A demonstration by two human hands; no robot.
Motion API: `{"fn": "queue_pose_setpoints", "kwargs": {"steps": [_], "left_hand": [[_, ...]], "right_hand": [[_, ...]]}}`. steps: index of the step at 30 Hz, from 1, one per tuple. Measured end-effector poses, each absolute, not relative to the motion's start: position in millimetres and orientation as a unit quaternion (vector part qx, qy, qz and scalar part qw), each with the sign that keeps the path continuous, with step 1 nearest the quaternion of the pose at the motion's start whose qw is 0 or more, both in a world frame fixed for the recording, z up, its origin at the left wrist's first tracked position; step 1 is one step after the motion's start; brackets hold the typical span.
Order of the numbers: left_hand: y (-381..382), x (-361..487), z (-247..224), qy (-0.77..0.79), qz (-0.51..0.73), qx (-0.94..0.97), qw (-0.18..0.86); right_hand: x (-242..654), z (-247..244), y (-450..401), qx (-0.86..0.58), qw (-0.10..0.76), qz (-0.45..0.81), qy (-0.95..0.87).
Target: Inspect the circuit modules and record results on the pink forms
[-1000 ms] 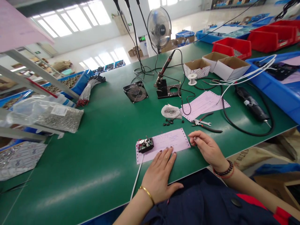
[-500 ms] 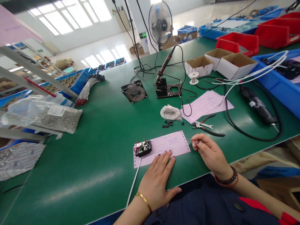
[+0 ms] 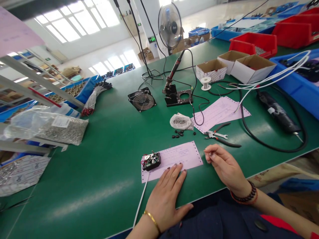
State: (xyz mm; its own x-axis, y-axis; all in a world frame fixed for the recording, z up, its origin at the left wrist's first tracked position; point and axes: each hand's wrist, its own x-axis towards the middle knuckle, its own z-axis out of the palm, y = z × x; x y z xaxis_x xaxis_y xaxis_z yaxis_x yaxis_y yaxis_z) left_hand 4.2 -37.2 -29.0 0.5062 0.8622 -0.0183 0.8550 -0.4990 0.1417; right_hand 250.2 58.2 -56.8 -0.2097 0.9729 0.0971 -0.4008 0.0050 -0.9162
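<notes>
Small wired circuit module [image 3: 151,161] on a pink form [image 3: 179,156], just left of the left hand's [image 3: 165,202] fingertips: probably light, fragile, best gripped by its black base. Left fingers spread flat, empty; right hand [image 3: 225,167] loosely curled beside the form, any hold unclear.

An electronics workshop — a factory floor, really — with a soldering iron [image 3: 175,69] on a green surface [image 3: 82,176], and red bins [image 3: 253,41] and blue bins [image 3: 296,71] of parts nearby.
</notes>
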Motion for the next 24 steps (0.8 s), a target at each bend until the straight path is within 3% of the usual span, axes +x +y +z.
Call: {"fn": "queue_pose_setpoints", "kwargs": {"steps": [18,24], "left_hand": [[-38,1,-31,0.469,0.065,0.875,-0.103],[-24,9,-28,0.462,0.067,0.879,-0.098]], "right_hand": [[247,-57,59,-0.319,0.551,0.629,-0.446],[245,-55,60,-0.327,0.544,0.631,-0.446]]}}
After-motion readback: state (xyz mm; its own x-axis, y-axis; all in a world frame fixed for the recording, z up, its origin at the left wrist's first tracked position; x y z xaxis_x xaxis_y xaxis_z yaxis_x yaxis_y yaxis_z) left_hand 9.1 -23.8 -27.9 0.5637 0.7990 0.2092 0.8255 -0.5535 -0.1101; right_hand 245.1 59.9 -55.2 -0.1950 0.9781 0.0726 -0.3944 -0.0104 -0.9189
